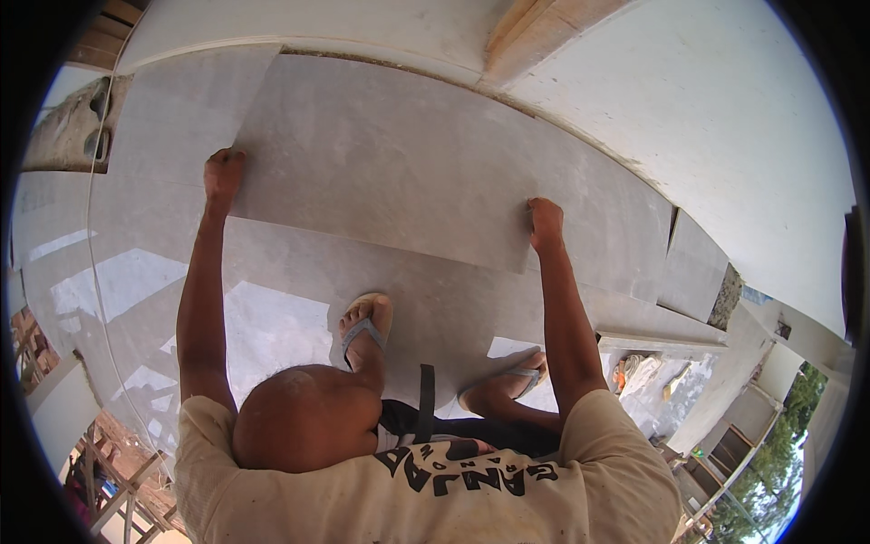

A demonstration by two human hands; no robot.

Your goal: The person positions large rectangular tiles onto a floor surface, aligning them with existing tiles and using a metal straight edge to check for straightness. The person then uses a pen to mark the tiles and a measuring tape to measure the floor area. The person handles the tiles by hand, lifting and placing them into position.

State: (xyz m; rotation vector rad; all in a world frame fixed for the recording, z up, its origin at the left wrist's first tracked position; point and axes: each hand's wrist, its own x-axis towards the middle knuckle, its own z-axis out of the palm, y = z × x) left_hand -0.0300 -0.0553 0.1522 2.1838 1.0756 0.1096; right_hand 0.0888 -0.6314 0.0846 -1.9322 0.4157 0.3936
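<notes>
Grey tile [381, 154] lies on the floor [444, 313] between left hand [224, 177] and right hand [546, 223]; both curl at its opposite edges, whether pinching cannot be told; likely heavy, stiff, chip-prone; grip both short edges evenly.

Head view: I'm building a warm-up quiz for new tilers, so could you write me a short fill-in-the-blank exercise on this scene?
1. The left hand is at one end of the grey tile; at its other end is the ____ hand.
2. The number of sandals in view is ____.
3. A thin pale cord crosses the floor on the picture's ____ side.
4. Green trees show toward the picture's ____ right.

Missing words: right; two; left; lower.
</notes>
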